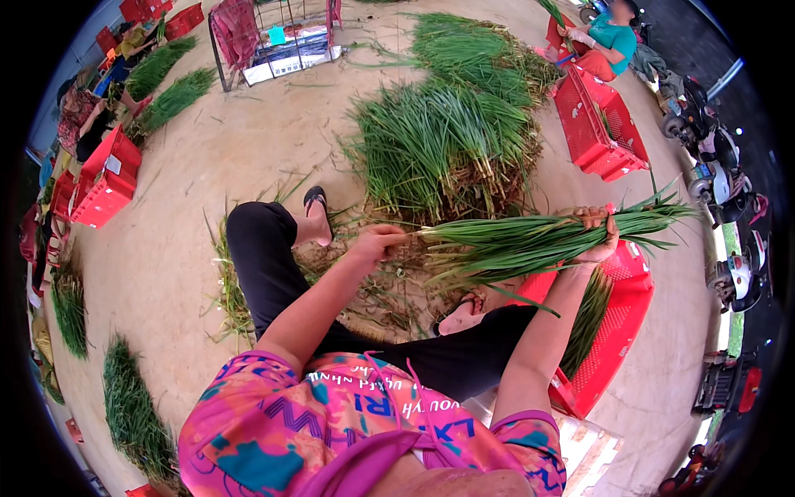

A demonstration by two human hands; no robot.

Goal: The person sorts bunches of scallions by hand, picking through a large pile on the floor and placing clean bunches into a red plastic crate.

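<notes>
A long bunch of green onions [505, 244] lies level across the front of me, pale ends to the left and green tips to the right. My right hand [598, 236] is wrapped round its leafy part. At the pale ends, my left hand [378, 243] is closed, fingers pinched together; whatever they hold is too small to make out. Just beyond the bunch rises a big heap of green onions [447, 149], roots facing me. By my right knee stands a red plastic crate [617, 331] with more green onions [588, 319] inside, partly hidden by my arm.
Loose leaf scraps [377, 302] litter the floor between my feet. Another red crate [600, 124] stands at the right near a seated person [609, 45]. More red crates [108, 178] and onion piles [132, 406] line the left. A metal rack [277, 45] is at the back; motorbikes [733, 277] stand far right.
</notes>
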